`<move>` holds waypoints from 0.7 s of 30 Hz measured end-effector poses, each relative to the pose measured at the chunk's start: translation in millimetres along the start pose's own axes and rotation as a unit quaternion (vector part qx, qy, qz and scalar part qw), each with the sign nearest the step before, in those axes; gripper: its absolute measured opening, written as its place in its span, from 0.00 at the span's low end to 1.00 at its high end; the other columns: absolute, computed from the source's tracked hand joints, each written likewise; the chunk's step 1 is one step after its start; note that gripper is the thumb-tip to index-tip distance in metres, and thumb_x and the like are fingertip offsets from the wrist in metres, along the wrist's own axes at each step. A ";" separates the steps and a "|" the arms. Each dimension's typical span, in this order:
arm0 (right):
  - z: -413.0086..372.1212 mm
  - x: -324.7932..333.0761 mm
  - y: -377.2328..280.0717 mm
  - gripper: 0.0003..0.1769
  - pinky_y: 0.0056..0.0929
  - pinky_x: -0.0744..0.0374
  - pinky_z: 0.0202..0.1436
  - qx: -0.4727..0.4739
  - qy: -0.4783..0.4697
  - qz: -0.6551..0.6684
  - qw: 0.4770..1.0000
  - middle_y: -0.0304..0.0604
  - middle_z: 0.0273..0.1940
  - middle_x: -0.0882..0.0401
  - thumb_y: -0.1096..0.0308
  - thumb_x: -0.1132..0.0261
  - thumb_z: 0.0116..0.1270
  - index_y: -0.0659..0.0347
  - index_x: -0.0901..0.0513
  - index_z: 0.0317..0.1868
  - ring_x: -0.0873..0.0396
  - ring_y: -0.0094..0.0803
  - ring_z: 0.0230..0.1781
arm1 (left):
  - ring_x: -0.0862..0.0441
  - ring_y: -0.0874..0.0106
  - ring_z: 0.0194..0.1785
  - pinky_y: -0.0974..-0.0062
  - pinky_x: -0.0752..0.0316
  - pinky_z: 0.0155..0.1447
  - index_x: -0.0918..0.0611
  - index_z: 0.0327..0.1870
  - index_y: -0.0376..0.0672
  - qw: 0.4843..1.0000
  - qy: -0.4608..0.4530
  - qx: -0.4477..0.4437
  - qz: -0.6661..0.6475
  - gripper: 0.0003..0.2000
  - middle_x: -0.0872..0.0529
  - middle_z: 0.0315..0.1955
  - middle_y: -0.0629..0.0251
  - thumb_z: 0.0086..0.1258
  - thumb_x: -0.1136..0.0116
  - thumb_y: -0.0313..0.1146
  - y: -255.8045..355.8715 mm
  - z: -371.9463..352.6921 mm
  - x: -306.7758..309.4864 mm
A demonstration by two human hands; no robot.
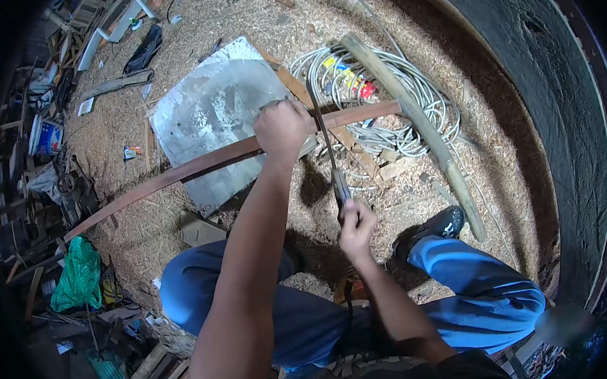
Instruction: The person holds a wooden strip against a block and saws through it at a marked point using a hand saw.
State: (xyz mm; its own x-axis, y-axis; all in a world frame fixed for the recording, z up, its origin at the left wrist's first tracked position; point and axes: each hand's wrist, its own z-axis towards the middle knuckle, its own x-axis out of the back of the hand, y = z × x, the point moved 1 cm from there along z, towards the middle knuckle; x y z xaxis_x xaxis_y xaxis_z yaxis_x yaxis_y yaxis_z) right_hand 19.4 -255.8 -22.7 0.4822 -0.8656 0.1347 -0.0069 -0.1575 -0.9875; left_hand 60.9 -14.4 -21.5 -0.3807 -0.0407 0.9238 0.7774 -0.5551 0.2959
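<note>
From my remote seat, I saw a blade [326, 135] across a wooden strip [221, 155].
The strip ran over a metal sheet [206, 109], past its left and right edges; the left hand [284, 127] gripped it near the right edge, the right hand [357, 232] gripped the blade's handle [342, 186]. Coiled cable [411, 140] and a pole [429, 132] lay beyond.

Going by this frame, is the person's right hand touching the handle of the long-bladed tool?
Touching. The head view shows the right hand closed around the lower end of the handle, its thumb lying against it.
</note>
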 end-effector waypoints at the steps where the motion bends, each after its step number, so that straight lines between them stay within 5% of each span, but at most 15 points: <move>1: 4.9 -2.5 0.1 0.20 0.31 0.42 0.24 -0.014 -0.008 0.008 1.000 0.36 0.19 0.40 0.69 0.44 0.79 0.64 0.33 0.25 0.42 0.21 0.21 | 0.13 0.46 0.27 0.53 0.17 0.39 0.12 0.22 0.34 1.000 0.003 0.000 0.007 0.20 0.13 0.23 0.43 0.70 0.46 0.39 0.1 -1.3 -0.7; 6: -54.0 12.9 12.0 0.22 0.31 0.40 0.25 -0.011 0.010 0.009 1.000 0.38 0.20 0.39 0.66 0.44 0.79 0.63 0.32 0.23 0.39 0.21 0.21 | 0.13 0.46 0.28 0.52 0.17 0.39 0.12 0.23 0.34 1.000 -0.002 0.006 0.002 0.20 0.13 0.23 0.43 0.70 0.46 0.39 1.4 0.4 2.8; 13: -0.7 1.4 10.0 0.21 0.30 0.42 0.25 -0.030 -0.039 -0.011 0.999 0.33 0.20 0.36 0.69 0.46 0.80 0.63 0.31 0.24 0.40 0.20 0.21 | 0.13 0.46 0.28 0.51 0.17 0.39 0.13 0.22 0.35 1.000 -0.011 0.013 0.006 0.19 0.13 0.23 0.43 0.69 0.45 0.38 1.3 -1.8 0.3; 17: -54.6 14.1 30.5 0.21 0.33 0.42 0.22 0.043 0.031 -0.009 0.999 0.36 0.17 0.41 0.68 0.43 0.76 0.62 0.35 0.22 0.41 0.23 0.18 | 0.13 0.46 0.28 0.51 0.17 0.39 0.12 0.23 0.35 1.000 -0.003 0.017 0.001 0.18 0.13 0.24 0.43 0.69 0.45 0.38 2.8 0.3 3.3; 21: -35.2 16.0 22.6 0.22 0.31 0.42 0.23 0.002 -0.002 -0.022 1.000 0.34 0.18 0.40 0.68 0.44 0.79 0.62 0.34 0.23 0.41 0.21 0.19 | 0.13 0.45 0.29 0.51 0.17 0.40 0.13 0.23 0.34 1.000 0.001 0.006 -0.001 0.19 0.13 0.24 0.43 0.69 0.45 0.38 1.5 0.2 -0.9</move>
State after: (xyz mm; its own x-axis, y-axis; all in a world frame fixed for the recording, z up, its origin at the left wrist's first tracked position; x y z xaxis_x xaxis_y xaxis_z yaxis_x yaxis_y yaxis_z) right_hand -4.0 -290.0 -40.0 0.4846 -0.8564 0.1784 0.0184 -0.1939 -0.9809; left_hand 62.4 -15.0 -21.9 -0.3829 -0.0407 0.9229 0.7826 -0.5452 0.3006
